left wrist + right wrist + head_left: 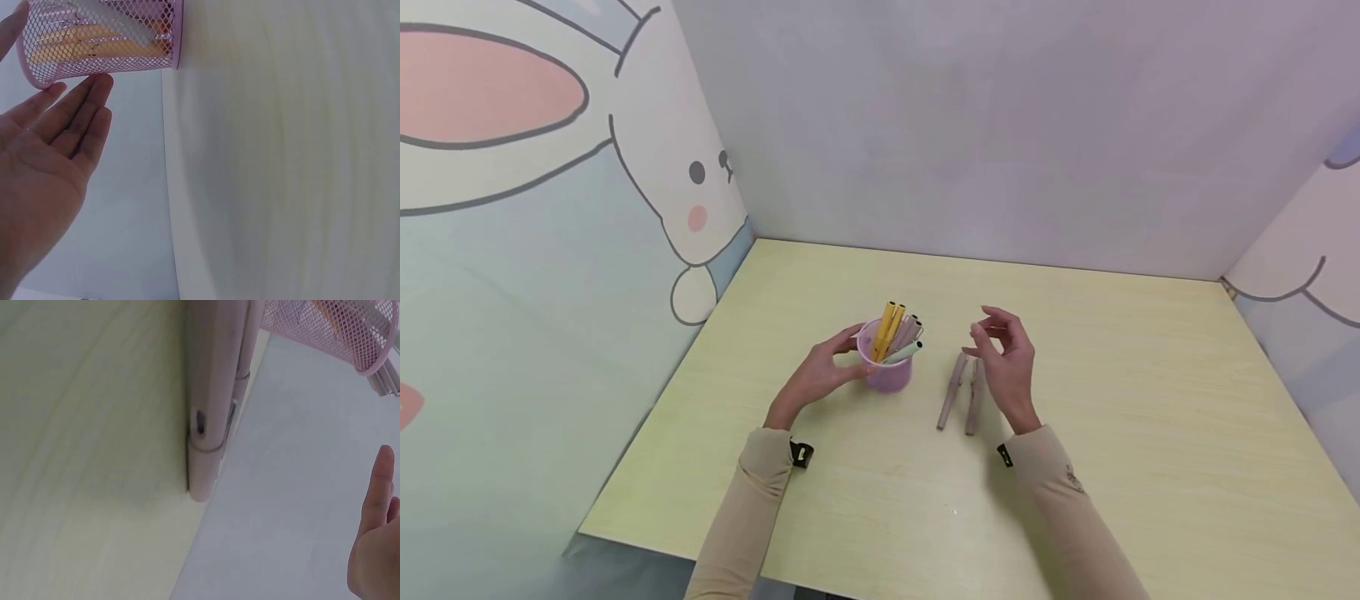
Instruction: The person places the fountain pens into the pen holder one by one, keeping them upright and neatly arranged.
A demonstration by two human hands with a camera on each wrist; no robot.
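Steadying the mesh cup [891,380] between the left hand's [820,372] thumb and fingers.
Right hand [1011,363] loosely curved, empty, near two pens [975,408]; mid-barrel pinches should suit.

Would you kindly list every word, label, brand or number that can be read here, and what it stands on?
No text can be read in any view.
Right sleeve: a small dark mark, too small to make out.
Yellow pens in the pink cup: tiny dark marks in the left wrist view, too blurred to read.
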